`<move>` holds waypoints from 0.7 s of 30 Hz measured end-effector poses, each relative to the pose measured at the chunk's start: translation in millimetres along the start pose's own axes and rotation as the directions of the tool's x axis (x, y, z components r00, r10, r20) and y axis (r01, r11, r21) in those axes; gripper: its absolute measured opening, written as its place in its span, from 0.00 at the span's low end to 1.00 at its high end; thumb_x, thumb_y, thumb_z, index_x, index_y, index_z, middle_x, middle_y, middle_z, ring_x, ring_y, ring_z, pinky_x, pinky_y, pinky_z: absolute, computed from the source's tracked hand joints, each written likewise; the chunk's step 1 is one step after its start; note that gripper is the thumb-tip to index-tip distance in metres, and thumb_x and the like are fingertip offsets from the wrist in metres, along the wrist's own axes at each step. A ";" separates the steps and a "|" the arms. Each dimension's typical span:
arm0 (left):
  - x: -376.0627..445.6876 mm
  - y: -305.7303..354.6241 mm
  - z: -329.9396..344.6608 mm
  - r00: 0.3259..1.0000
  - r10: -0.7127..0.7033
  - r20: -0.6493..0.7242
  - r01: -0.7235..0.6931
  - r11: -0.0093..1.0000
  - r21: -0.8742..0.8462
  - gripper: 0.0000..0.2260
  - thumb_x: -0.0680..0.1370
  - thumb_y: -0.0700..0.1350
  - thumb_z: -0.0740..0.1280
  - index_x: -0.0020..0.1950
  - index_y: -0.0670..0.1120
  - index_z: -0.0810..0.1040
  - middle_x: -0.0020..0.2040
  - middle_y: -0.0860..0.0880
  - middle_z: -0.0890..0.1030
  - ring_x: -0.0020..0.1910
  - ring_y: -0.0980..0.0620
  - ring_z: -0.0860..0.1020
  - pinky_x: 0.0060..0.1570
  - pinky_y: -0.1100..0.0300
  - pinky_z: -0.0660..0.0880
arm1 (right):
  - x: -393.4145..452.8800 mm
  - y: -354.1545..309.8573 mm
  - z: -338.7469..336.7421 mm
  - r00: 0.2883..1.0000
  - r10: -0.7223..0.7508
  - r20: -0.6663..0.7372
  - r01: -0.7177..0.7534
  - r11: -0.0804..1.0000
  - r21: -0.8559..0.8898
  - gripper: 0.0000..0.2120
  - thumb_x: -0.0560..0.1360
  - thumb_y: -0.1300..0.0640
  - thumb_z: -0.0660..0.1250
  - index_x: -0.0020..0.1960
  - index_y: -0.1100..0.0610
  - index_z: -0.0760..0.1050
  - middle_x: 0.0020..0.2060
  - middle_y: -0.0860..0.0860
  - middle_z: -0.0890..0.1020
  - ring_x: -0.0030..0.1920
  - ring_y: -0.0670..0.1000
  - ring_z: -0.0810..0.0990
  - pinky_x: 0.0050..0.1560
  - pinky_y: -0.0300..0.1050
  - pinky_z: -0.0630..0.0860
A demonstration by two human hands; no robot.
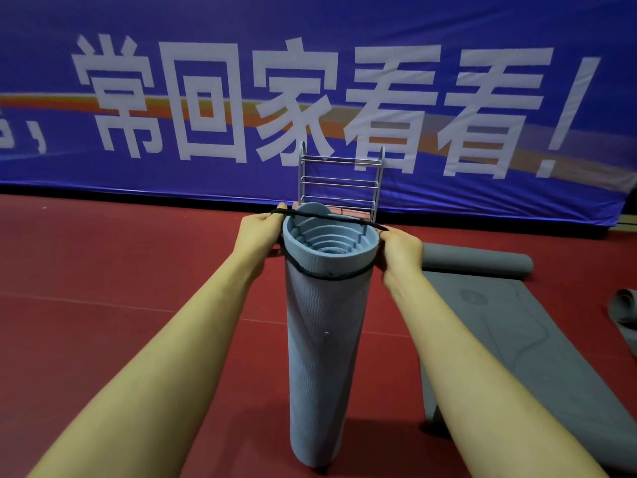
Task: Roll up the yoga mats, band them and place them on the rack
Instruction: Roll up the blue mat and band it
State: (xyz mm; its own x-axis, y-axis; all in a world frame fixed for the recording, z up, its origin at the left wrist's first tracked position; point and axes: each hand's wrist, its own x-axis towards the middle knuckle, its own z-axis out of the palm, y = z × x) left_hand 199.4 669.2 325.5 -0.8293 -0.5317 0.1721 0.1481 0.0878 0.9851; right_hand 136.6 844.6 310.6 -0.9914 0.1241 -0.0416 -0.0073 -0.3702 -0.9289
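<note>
red floor | rolled mat upright | both hands stretching band

At centre frame a rolled blue mat stands upright on the red floor, the left hand and right hand stretching a black band over its top, with a metal rack behind and a grey mat lying at right.

Matt, wavy-ribbed foam mat; shiny metal wire rack; glossy cloth banner.
</note>
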 end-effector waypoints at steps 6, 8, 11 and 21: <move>-2.3 16.7 4.6 0.992 -0.122 -0.028 0.123 0.991 0.055 0.19 0.80 0.55 0.60 0.36 0.45 0.77 0.31 0.49 0.78 0.31 0.50 0.75 0.30 0.61 0.71 | -6.7 -9.8 -1.7 0.997 0.070 -0.023 -0.072 0.991 -0.115 0.12 0.72 0.70 0.64 0.32 0.60 0.70 0.29 0.52 0.73 0.28 0.50 0.70 0.27 0.40 0.68; -2.7 19.5 5.0 0.988 -0.151 -0.033 0.153 0.985 0.085 0.19 0.80 0.56 0.60 0.38 0.44 0.76 0.33 0.47 0.77 0.30 0.50 0.74 0.30 0.61 0.70 | -7.6 -12.1 -0.8 0.998 0.060 -0.011 -0.061 0.983 -0.172 0.13 0.70 0.70 0.65 0.31 0.59 0.67 0.29 0.51 0.71 0.29 0.50 0.67 0.27 0.41 0.64; -4.2 21.5 6.1 0.978 -0.209 0.000 0.208 0.971 0.119 0.14 0.77 0.50 0.66 0.38 0.41 0.74 0.35 0.44 0.78 0.33 0.46 0.76 0.33 0.60 0.72 | -8.1 -12.8 -2.0 0.997 0.080 0.012 -0.075 0.968 -0.239 0.11 0.70 0.67 0.66 0.31 0.59 0.70 0.27 0.51 0.72 0.29 0.51 0.69 0.30 0.43 0.66; -1.9 10.0 7.2 0.972 -0.235 0.007 0.235 0.972 -0.008 0.16 0.62 0.37 0.75 0.31 0.44 0.66 0.31 0.45 0.70 0.31 0.50 0.68 0.34 0.59 0.69 | -0.1 -6.0 -10.6 0.993 0.021 0.112 0.009 0.963 -0.268 0.08 0.67 0.65 0.67 0.34 0.58 0.70 0.28 0.53 0.71 0.29 0.50 0.67 0.28 0.37 0.66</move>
State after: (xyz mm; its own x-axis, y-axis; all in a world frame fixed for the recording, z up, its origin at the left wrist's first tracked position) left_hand 198.6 677.2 335.0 -0.8448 -0.5313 -0.0638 -0.0462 -0.0464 0.9979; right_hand 138.1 856.6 312.3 -0.9997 0.0119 -0.0199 0.0185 -0.1088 -0.9939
